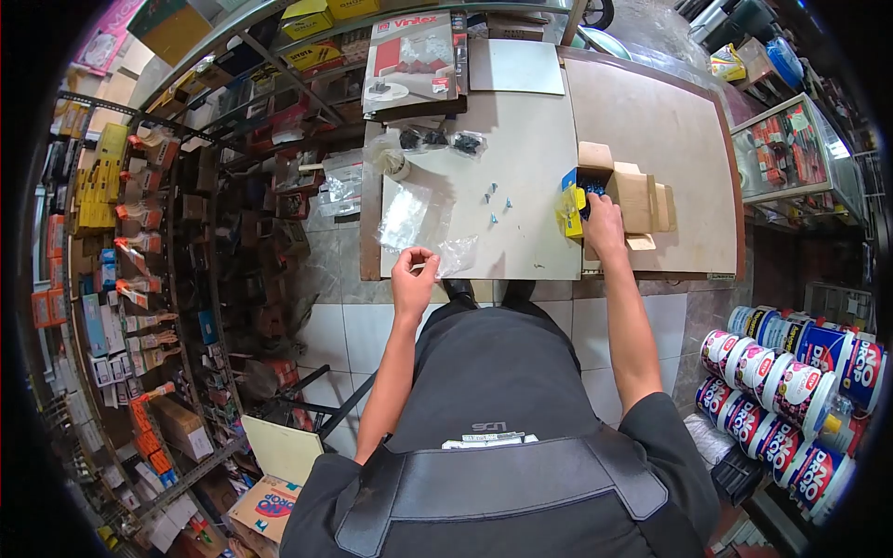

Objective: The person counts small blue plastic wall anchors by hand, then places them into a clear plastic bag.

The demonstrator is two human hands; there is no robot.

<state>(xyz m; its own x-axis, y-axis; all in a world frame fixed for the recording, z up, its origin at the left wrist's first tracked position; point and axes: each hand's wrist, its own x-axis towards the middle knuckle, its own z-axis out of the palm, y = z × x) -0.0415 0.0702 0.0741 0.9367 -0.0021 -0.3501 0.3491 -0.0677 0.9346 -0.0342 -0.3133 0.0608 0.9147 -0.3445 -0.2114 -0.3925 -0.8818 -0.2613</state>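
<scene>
At the table's front edge, my left hand [416, 270] pinches a small clear plastic bag [457, 257]. My right hand [603, 226] reaches into an open blue and yellow box [570, 206]; its fingertips are among dark blue pieces and partly hidden. Several small screws [495, 219] lie on the table between my hands. Beside my left hand is a stack of clear plastic bags [404, 218]. An open brown cardboard box [633, 203] stands just right of the blue and yellow one.
Small bags of black parts [468, 143] lie behind a roll-like container [395, 166]. A Vinilex box [410, 58] stands at the table's back left. Crowded shelves [139, 223] line the left; paint buckets [802, 391] are stacked at right, below a glass case [791, 149].
</scene>
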